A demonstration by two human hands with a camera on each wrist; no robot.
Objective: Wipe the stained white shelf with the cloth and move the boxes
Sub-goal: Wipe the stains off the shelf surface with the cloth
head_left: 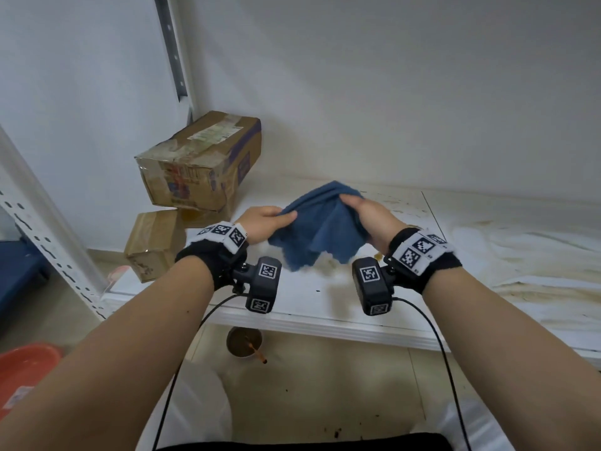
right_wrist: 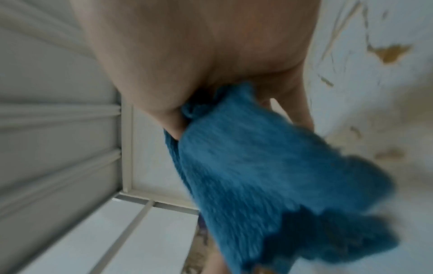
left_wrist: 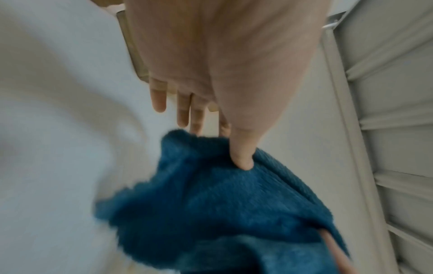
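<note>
A blue cloth (head_left: pixel 320 229) hangs in the air above the white shelf (head_left: pixel 325 304), held by both hands. My left hand (head_left: pixel 265 219) pinches its left edge; in the left wrist view the thumb presses into the cloth (left_wrist: pixel 222 204) while the other fingers stretch out straight. My right hand (head_left: pixel 367 213) grips the cloth's upper right part, bunched in the palm in the right wrist view (right_wrist: pixel 269 166). Brown stains (head_left: pixel 520 255) cover the shelf's right half. A large cardboard box (head_left: pixel 201 161) leans on a smaller box (head_left: pixel 153 245) at the shelf's left end.
A perforated white upright (head_left: pixel 48 236) frames the shelf on the left. Below the shelf on the floor stand a cup of brown liquid with a stick (head_left: pixel 244 343) and a red basin (head_left: pixel 26 369). A white wall backs the shelf.
</note>
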